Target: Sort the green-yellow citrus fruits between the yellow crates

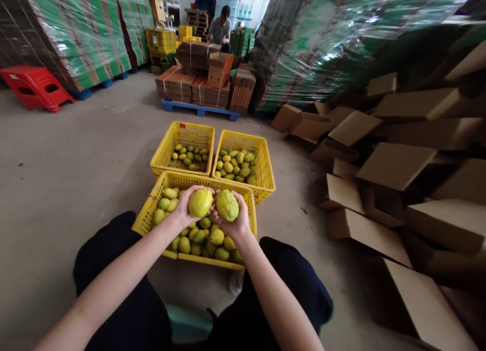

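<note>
My left hand is wrapped round a yellow-green lemon, and my right hand grips a greener, bumpy lemon. The two fruits are side by side, a small gap apart, above the near yellow crate. Many green and yellow lemons fill that crate, partly hidden by my hands and forearms. Behind it stand two more yellow crates: the left one has a thin layer of lemons on its bottom, the right one holds more.
Open cardboard boxes lie heaped on the right. Flattened cartons are stacked on a blue pallet ahead, with a seated person behind. A red stool stands left, near wrapped pallet loads. My knees flank the near crate.
</note>
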Demonstrator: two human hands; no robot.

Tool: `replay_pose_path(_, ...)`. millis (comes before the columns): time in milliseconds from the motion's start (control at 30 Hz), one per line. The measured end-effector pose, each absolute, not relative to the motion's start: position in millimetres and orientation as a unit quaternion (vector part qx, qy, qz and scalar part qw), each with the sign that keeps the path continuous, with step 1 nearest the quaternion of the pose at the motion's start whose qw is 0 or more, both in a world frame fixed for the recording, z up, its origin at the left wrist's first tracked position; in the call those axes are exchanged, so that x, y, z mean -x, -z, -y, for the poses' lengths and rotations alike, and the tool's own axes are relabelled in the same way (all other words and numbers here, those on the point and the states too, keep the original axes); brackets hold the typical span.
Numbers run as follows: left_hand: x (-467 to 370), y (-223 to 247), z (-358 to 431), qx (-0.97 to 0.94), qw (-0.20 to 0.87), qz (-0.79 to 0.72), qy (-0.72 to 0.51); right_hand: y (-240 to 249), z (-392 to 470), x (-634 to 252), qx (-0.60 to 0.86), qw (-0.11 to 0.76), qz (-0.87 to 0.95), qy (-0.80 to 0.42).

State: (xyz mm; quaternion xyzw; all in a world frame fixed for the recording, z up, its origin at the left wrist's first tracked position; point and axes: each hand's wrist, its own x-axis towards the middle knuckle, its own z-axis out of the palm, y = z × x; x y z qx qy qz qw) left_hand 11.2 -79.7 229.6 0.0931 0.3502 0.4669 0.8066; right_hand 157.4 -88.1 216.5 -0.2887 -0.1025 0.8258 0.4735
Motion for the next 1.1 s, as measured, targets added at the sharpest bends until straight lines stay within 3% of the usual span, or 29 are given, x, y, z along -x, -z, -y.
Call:
replay_pose_path(267, -16.6, -217.8, 76.6, 0.058, 0.76, -0.25, -0.597, -203.8, 83.8, -137.8, 0.248, 0.587, -0.009, -0.77)
replay_pose_path(833, 1.1, -209.3, 46.6, 0.002, 0.716, -0.261, -0.648, -200.0, 74.4, -143.4, 0.306, 0.615, -0.039, -0.726)
replay_pose_path(900, 1.7, -192.8, 43.2, -0.049, 0.715, -0.355, -0.6, -201.4, 74.2, -150.5, 0.334, 0.613, -0.034, -0.715)
replay_pose_path(967, -4.4, -167.3, 49.9, -0.13, 0.725, -0.504, -0.451, -200.6, 73.4, -159.0, 0.37, 0.607, -0.02, -0.703)
replay_pose_path(1100, -20.2, -111.3, 93.5, -0.137, 0.746, -0.583, -0.292, -192.7, 68.4, -173.8, 0.418, 0.593, 0.009, -0.688)
